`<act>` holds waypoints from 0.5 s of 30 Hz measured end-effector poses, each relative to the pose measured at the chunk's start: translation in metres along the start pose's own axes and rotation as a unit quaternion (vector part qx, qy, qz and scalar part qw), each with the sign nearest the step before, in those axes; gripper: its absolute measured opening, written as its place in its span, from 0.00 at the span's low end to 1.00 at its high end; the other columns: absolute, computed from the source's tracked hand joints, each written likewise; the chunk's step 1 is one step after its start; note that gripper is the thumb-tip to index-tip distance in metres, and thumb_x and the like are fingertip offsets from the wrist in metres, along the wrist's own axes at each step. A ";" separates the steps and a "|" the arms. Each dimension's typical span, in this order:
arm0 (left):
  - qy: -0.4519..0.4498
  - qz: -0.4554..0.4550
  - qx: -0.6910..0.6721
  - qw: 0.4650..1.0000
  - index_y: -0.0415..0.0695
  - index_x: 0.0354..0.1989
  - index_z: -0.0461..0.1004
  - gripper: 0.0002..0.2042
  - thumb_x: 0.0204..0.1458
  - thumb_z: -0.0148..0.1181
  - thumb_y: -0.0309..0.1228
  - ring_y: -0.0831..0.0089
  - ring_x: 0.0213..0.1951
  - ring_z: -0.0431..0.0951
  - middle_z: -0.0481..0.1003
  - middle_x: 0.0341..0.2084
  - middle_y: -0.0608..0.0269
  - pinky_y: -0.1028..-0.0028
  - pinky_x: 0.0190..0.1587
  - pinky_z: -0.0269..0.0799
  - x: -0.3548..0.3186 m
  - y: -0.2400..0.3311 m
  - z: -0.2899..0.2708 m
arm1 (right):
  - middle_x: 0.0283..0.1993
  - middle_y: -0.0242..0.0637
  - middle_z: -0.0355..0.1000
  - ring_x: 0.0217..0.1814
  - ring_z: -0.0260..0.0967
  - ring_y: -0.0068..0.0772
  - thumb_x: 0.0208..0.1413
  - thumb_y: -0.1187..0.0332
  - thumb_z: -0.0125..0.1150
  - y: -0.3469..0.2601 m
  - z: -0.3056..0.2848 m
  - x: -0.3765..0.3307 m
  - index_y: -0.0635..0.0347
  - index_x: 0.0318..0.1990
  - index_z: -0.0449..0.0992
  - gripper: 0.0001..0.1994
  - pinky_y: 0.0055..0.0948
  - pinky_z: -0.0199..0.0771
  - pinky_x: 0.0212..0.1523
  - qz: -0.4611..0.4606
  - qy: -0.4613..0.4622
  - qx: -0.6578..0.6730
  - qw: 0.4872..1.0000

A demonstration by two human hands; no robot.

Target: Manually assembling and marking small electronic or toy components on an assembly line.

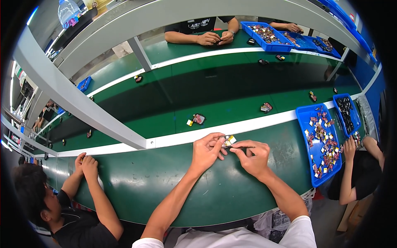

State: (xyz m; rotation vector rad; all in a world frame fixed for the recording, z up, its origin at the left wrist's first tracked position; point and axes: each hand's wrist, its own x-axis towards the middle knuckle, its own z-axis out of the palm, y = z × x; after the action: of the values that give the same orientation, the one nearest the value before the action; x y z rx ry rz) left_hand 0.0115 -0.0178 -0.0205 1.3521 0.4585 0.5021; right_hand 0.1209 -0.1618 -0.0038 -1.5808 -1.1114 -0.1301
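Note:
Over the green bench (173,173), my left hand (204,151) is closed around a small dark electronic part with a white and yellow label (227,141). My right hand (253,158) pinches a thin dark stick-like piece (245,146) beside that part. Whether this piece is a tool or belongs to the part, I cannot tell. The lower side of the part is hidden by my fingers. Straight beyond my hands, a small dark part with a pale label (199,119) lies on the green conveyor belt (231,109).
To my right stand a blue tray of labelled parts (304,140) and a blue tray of black pieces (340,103). A grey frame post (89,101) slants across the left. Co-workers sit left, right and opposite. More parts (266,107) lie along the belt.

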 end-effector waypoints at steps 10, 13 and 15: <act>-0.028 -0.013 0.027 0.999 0.28 0.50 0.75 0.12 0.61 0.60 0.22 0.75 0.27 0.81 0.80 0.28 0.55 0.77 0.25 0.78 0.000 0.002 -0.005 | 0.31 0.33 0.83 0.12 0.55 0.18 0.41 0.77 0.76 0.003 0.005 -0.001 0.60 0.28 0.83 0.07 0.22 0.56 0.18 -0.063 0.003 -0.028 0.998; -0.022 -0.031 0.014 0.999 0.28 0.50 0.75 0.12 0.59 0.61 0.20 0.76 0.26 0.80 0.80 0.27 0.56 0.77 0.25 0.78 0.000 0.000 -0.004 | 0.30 0.32 0.83 0.12 0.55 0.18 0.41 0.77 0.76 0.003 0.006 -0.002 0.59 0.28 0.83 0.07 0.22 0.57 0.19 -0.068 0.001 -0.033 0.997; -0.018 -0.027 0.014 0.999 0.28 0.49 0.75 0.12 0.59 0.61 0.20 0.76 0.25 0.80 0.80 0.26 0.57 0.77 0.25 0.78 0.001 -0.001 -0.005 | 0.30 0.31 0.83 0.12 0.55 0.18 0.41 0.77 0.76 0.003 0.008 -0.002 0.59 0.28 0.83 0.07 0.22 0.57 0.19 -0.074 0.002 -0.034 0.997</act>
State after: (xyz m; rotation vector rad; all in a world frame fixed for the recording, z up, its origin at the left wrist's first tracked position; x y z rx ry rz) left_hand 0.0095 -0.0135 -0.0221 1.3701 0.4717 0.4272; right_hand 0.1181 -0.1564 -0.0094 -1.5563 -1.2321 -0.2709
